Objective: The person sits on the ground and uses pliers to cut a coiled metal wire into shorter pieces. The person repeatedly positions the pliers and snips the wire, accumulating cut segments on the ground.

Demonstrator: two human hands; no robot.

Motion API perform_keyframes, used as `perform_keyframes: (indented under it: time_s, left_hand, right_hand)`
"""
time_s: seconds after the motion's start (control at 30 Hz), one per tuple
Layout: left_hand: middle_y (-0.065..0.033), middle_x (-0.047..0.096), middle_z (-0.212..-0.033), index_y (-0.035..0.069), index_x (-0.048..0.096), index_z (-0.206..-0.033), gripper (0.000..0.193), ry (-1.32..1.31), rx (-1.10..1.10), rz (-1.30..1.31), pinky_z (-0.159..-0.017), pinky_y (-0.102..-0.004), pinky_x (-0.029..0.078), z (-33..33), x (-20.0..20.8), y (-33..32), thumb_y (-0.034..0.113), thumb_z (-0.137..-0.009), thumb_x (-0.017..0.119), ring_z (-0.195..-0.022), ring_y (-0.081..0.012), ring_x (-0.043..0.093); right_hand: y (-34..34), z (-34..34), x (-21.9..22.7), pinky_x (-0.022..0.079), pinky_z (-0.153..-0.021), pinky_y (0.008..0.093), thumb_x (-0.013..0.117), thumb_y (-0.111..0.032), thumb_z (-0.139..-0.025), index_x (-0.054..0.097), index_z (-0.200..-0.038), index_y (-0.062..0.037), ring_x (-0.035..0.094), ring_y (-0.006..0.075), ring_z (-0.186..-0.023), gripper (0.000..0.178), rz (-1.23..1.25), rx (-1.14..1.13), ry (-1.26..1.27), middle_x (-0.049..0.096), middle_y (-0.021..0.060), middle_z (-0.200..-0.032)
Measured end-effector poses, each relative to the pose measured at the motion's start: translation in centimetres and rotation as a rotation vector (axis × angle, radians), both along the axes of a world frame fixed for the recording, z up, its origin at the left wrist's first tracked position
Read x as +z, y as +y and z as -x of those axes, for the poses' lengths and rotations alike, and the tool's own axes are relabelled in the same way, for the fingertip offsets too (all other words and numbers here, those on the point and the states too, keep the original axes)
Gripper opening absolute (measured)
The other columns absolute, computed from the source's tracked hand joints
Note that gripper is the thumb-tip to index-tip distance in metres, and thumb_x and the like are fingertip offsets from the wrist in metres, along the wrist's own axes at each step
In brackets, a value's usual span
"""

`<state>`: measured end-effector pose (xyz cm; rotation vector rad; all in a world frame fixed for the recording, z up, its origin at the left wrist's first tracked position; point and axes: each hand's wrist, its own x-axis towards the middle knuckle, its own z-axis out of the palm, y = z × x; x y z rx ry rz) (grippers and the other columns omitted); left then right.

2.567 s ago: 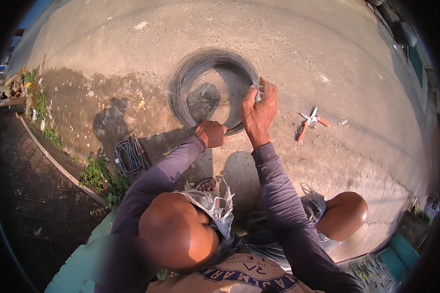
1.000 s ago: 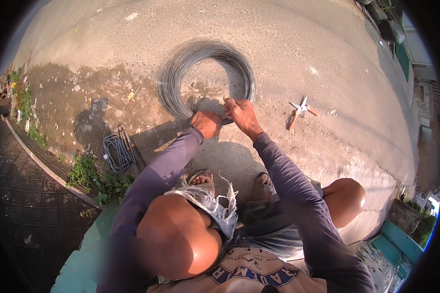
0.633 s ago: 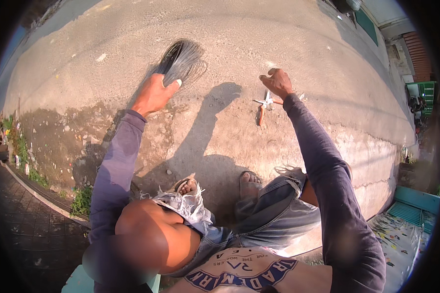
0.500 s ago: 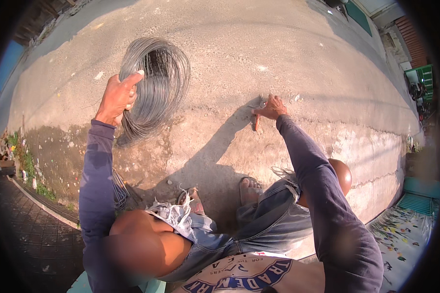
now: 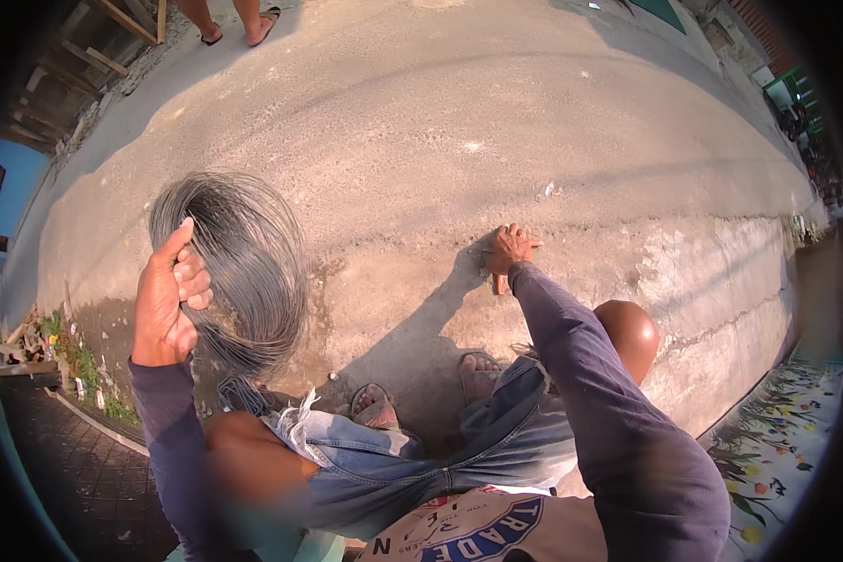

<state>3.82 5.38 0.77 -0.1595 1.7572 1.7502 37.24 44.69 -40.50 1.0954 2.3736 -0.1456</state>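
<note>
My left hand [image 5: 170, 290] grips the left side of a large coil of thin grey wire [image 5: 253, 272], its thumb over the loops. The coil hangs tilted above the pavement, in front of my left knee. Down on the concrete ahead of my right knee, my right hand [image 5: 510, 249] is closed over a tool that looks like pliers. One orange-brown handle [image 5: 499, 284] sticks out below the palm; the tool's head is hidden by the fingers. Beside my left sandal lies a small bundle of bent wire pieces [image 5: 241, 393].
Another person's sandalled feet [image 5: 258, 26] stand at the far left. Wooden boards [image 5: 112, 37] lean at that edge, above plants and rubble [image 5: 80, 370]. A flower-printed sheet [image 5: 768, 459] lies at my right. Both my feet [image 5: 373, 405] rest on the concrete.
The wire coil and my left hand have come lower and nearer to me. My right hand has settled over the orange-handled tool. Another person's feet have appeared at the far left.
</note>
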Motion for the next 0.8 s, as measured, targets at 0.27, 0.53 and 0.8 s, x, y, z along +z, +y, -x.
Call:
perform_keyframes:
  time_s: [0.27, 0.53, 0.8]
  left_hand:
    - [0.0108, 0.031, -0.059, 0.015, 0.061, -0.092, 0.041, 0.027, 0.108, -0.056, -0.042, -0.0233, 0.024, -10.0, -8.3, -0.1, 0.051, -0.102, 0.078, -0.045, -0.0019, 0.029]
    - [0.0101, 0.029, -0.066, 0.002, 0.071, -0.12, 0.061, -0.208, -0.057, -0.028, -0.045, -0.0209, 0.024, -16.1, -9.3, 4.6, 0.059, -0.101, 0.078, -0.049, -0.001, 0.028]
    - [0.0003, 0.063, -0.088, 0.001, 0.076, -0.111, 0.034, -0.168, -0.158, -0.157, -0.05, -0.0271, 0.027, -15.8, -11.4, 6.2, 0.032, -0.1, 0.081, -0.059, -0.0058, 0.042]
  right_hand:
    - [-5.1, 10.9, 13.9, 0.057, -0.064, 0.0442, 0.081, -0.046, -0.071, 0.08, -0.086, 0.0037, 0.071, 0.0318, -0.067, 0.052, 0.58, -0.308, 0.817, 0.074, 0.0172, -0.071]
    - [-13.4, 13.9, 30.6, 0.054, -0.101, 0.0458, 0.086, -0.042, -0.073, 0.07, -0.116, 0.0246, 0.067, 0.0446, -0.117, 0.081, 1.188, -0.047, 0.912, 0.068, 0.04, -0.12]
    - [-13.8, 11.1, 29.6, 0.043, -0.123, 0.0476, 0.081, -0.043, -0.084, 0.078, -0.083, 0.0105, 0.073, 0.0391, -0.088, 0.054, 1.042, -0.266, 0.991, 0.076, 0.0238, -0.091]
